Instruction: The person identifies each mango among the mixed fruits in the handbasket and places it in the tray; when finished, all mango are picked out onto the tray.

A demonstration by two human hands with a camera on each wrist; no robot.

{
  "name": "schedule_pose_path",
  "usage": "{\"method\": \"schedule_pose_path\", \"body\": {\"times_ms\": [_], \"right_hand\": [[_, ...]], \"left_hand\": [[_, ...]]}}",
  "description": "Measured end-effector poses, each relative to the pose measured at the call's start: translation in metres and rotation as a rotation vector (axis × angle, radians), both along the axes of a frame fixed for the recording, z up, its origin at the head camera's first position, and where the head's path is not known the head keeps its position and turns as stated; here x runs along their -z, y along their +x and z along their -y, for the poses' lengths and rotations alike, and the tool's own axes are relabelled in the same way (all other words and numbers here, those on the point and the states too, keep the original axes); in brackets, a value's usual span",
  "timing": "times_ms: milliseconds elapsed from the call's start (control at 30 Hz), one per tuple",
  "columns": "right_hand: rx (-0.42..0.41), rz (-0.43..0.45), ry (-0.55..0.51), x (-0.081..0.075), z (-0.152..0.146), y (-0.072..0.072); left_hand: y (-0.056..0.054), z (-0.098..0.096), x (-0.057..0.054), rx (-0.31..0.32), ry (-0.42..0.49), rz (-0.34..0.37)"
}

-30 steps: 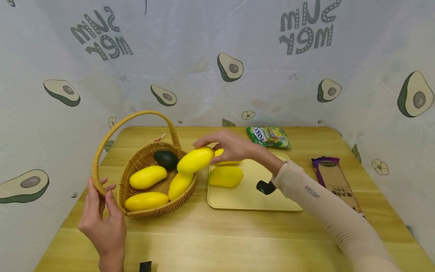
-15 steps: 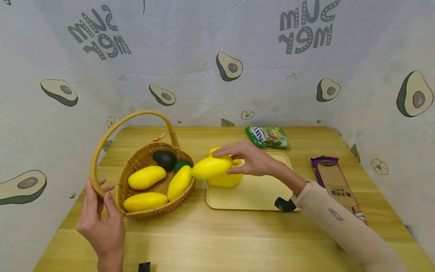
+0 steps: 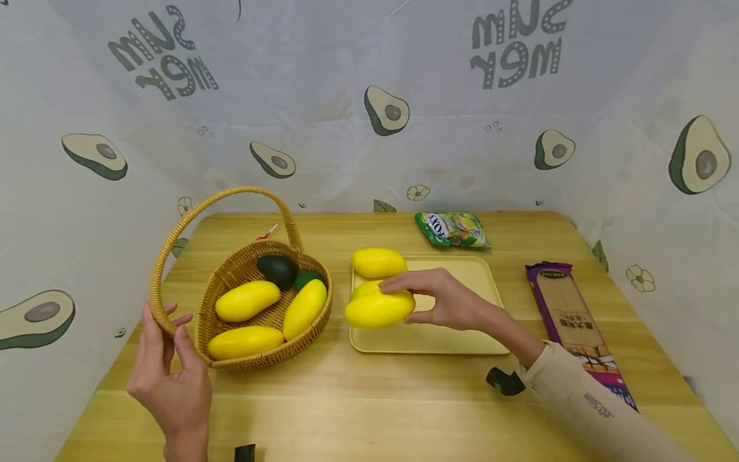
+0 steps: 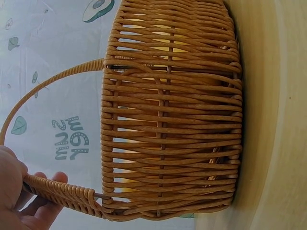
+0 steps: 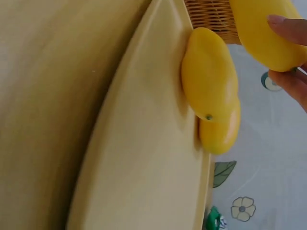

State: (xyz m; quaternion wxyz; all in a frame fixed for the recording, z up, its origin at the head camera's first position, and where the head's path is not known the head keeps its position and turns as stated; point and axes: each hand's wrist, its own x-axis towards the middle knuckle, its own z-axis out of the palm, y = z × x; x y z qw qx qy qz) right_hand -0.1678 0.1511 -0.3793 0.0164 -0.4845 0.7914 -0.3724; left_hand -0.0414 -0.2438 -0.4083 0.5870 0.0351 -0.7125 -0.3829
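Observation:
My left hand (image 3: 173,382) pinches the handle (image 3: 158,276) of a wicker basket (image 3: 262,362) between thumb and fingers. Inside the basket lie three yellow mangoes (image 3: 248,300), a dark green avocado-like fruit (image 3: 277,269) and a partly hidden green round one (image 3: 308,280). My right hand (image 3: 447,300) grips another yellow mango (image 5: 264,36) by its end, raised over the left part of a pale yellow tray (image 3: 444,343). Two mangoes are on the tray's left side: one at the back (image 3: 378,262), one nearer (image 5: 208,72), mostly covered by the held mango in the head view.
A green candy bag (image 3: 453,230) lies behind the tray. To its right is a long purple-edged packet (image 3: 577,327). A small red-and-white stick-like item (image 3: 268,232) sits behind the basket. Printed cloth (image 3: 329,160) hangs close around the table's back and sides.
My right hand has carried the mango from over the basket's right rim rightward to above the tray, uncovering the green fruit in the basket. My left hand keeps its hold on the handle.

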Motion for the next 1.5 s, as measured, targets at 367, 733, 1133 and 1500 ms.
{"method": "schedule_pose_path", "body": {"times_ms": [367, 733, 1133, 1500], "right_hand": [[0.057, -0.049, 0.016, 0.029, -0.007, 0.018], [0.066, -0.041, 0.084, 0.043, -0.006, 0.023], [0.061, -0.011, 0.039, 0.052, -0.008, 0.022], [0.067, -0.171, -0.041, 0.054, -0.002, 0.022]], "left_hand": [[0.0, 0.001, 0.001, 0.002, -0.007, 0.008], [0.001, 0.001, 0.002, -0.011, 0.004, 0.014], [0.0, 0.0, 0.0, -0.028, 0.002, 0.007], [0.0, -0.001, 0.0, -0.022, -0.005, 0.009]]}}
